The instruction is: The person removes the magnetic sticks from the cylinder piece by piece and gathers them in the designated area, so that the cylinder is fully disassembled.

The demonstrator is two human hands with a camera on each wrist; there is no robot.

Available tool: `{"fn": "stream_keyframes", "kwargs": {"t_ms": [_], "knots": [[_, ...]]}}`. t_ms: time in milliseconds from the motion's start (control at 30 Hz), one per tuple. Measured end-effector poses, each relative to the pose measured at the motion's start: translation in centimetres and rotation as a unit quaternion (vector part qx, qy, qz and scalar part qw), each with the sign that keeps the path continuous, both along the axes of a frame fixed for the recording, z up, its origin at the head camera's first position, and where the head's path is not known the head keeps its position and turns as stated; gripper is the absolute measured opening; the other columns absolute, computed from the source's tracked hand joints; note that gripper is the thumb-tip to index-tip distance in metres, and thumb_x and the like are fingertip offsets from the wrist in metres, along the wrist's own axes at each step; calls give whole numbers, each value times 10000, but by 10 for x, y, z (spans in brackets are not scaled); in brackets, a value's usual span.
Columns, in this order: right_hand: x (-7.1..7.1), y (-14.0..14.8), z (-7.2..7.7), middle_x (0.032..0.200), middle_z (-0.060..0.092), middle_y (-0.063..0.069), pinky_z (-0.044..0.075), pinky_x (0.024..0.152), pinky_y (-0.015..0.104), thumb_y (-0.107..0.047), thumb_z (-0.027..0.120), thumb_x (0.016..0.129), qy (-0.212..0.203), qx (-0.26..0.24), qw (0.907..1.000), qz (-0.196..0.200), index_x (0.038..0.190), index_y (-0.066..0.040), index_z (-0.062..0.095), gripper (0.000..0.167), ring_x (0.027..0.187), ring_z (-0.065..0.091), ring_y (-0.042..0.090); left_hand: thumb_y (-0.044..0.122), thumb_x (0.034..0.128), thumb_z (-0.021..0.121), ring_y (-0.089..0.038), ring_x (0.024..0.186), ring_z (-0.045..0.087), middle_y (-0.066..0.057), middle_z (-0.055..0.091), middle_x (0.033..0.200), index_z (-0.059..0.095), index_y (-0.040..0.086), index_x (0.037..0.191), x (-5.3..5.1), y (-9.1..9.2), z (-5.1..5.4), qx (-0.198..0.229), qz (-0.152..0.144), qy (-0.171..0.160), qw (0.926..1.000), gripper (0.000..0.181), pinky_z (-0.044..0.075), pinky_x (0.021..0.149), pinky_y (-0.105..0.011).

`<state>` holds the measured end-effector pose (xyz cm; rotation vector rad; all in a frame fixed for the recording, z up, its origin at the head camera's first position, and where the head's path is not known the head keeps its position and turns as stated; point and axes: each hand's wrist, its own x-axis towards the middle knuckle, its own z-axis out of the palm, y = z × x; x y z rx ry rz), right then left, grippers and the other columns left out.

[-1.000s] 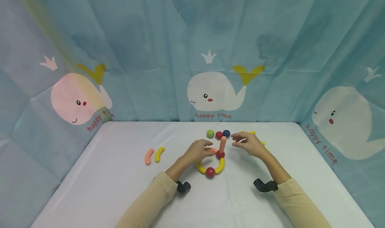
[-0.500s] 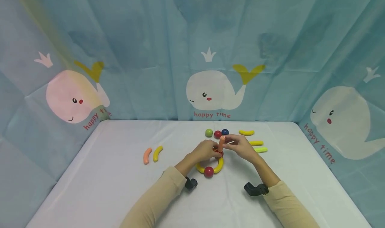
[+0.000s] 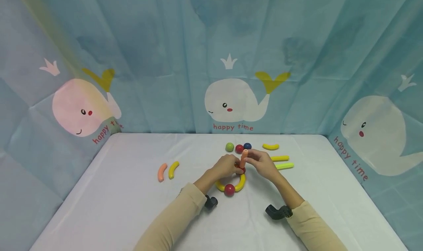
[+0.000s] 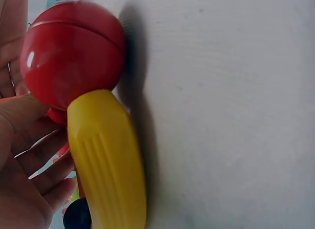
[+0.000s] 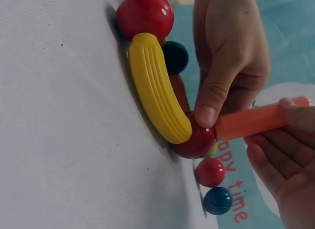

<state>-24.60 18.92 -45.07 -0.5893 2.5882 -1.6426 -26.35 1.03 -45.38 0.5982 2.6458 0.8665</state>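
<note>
A ring of curved yellow rods and balls lies on the table. Its front red ball [image 3: 229,189] joins two yellow rods; one yellow rod [image 5: 157,88] leads to the far red ball [image 5: 194,143]. My left hand [image 3: 226,166] grips that far ball, its thumb pressed on the surface in the right wrist view. From the same ball a straight orange rod [image 3: 243,160] stands up. My right hand [image 3: 262,163] pinches this rod between thumb and fingers. A dark ball [image 5: 174,57] shows behind the yellow rod. The left hand covers the ring's left back part.
Green [image 3: 229,146], red [image 3: 239,148] and blue [image 3: 247,146] balls sit behind the hands. To the right lie a curved yellow rod [image 3: 271,147], a straight yellow rod [image 3: 280,158] and a lime rod [image 3: 285,166]. Curved orange [image 3: 162,172] and yellow [image 3: 173,169] rods lie left.
My right hand has come left from beside the orange rod and taken hold of it. My left hand has shifted right onto the far red ball. In the last half second little has moved.
</note>
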Motion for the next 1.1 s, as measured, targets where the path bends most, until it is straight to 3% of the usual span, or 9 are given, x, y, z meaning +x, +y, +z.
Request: {"fn": "stream_keyframes", "kwargs": {"t_ms": [400,700,933,1100], "knots": [[-2,-3,-3,1147,687,191,553,924,407,-159,619,952,68,142,9991,-397,1258,50,599,371,997,647,298,248,857,746,-96,681,544,67,715,795,763,137,953,0,0,-2,-33,7,116,9999,148,422,643,-178],[-5,0,-11,1113,689,195,515,837,137,-177,623,951,-25,-105,9985,-536,1247,41,607,369,957,648,236,251,844,762,-118,671,543,58,700,783,761,133,968,0,3,-1,-107,150,-24,9998,171,425,610,-183],[-7,6,-8,1114,667,252,547,815,163,-184,591,975,-309,-453,9963,-664,1277,83,567,404,860,641,45,249,847,761,-105,689,555,59,712,809,761,120,1002,0,4,-1,-148,-4,63,9999,201,457,650,-169],[-9,9,-7,1143,661,252,548,812,171,-203,605,968,-252,-325,9974,-598,1280,85,567,426,889,641,58,254,848,759,-104,732,567,45,725,874,749,116,1063,0,3,0,-234,80,18,9997,255,489,706,-179]]}}
